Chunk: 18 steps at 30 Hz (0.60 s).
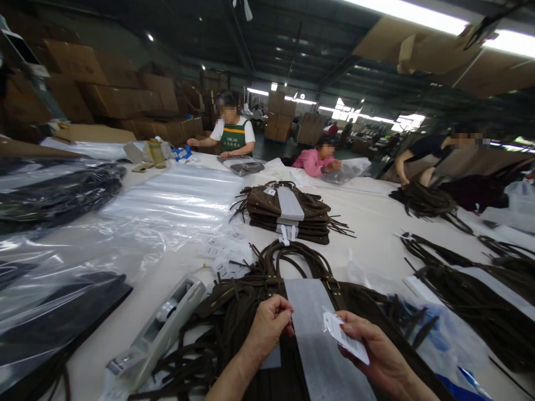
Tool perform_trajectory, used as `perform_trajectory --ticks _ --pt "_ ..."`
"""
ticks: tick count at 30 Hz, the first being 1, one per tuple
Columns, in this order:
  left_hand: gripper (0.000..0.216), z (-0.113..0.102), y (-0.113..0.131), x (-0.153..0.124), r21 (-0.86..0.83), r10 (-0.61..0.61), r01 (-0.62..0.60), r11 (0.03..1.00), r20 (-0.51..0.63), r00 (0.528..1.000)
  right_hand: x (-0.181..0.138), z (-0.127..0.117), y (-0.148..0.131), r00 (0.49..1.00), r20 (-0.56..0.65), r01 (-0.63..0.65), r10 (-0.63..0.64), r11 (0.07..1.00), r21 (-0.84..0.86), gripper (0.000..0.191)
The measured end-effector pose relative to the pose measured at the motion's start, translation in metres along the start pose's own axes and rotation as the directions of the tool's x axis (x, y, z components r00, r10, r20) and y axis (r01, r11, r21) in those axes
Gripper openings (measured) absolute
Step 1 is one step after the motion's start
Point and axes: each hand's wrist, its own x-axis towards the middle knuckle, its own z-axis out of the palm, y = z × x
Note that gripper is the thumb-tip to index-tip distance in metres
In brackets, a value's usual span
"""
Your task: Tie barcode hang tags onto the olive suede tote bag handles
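Observation:
A dark brown fringed handbag (254, 295) lies in front of me, its looped handles pointing away. A grey paper strip (321, 340) runs down its middle. My right hand (378, 345) grips a white tag (346, 337), which looks wrapped in clear plastic, above the strip. Just left of it, my left hand (271, 320) is closed in a pinch over the strip's edge; whatever sits between its fingertips is too small to make out. White tabs (287, 234) are on the handles.
A grey tape dispenser (163, 328) stands at left beside small white labels (225, 253). Beyond is a bag stack (288, 211); clear plastic sheets (175, 195) spread leftward. More brown bags (472, 295) lie right. Several co-workers stand or lean around the table (363, 223).

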Motion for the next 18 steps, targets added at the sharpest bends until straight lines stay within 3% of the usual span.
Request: perform_trajectory --ticks 10,18 --pt "0.013 0.002 0.004 -0.004 -0.284 -0.073 0.079 0.956 0.031 0.997 -0.003 0.008 0.012 0.996 0.068 -0.047 0.049 0.998 -0.030 0.013" --pt "0.007 -0.011 -0.004 -0.005 -0.003 -0.085 0.085 0.996 -0.014 0.996 -0.002 0.001 0.011 0.995 0.066 -0.072 0.071 0.997 0.014 0.012"
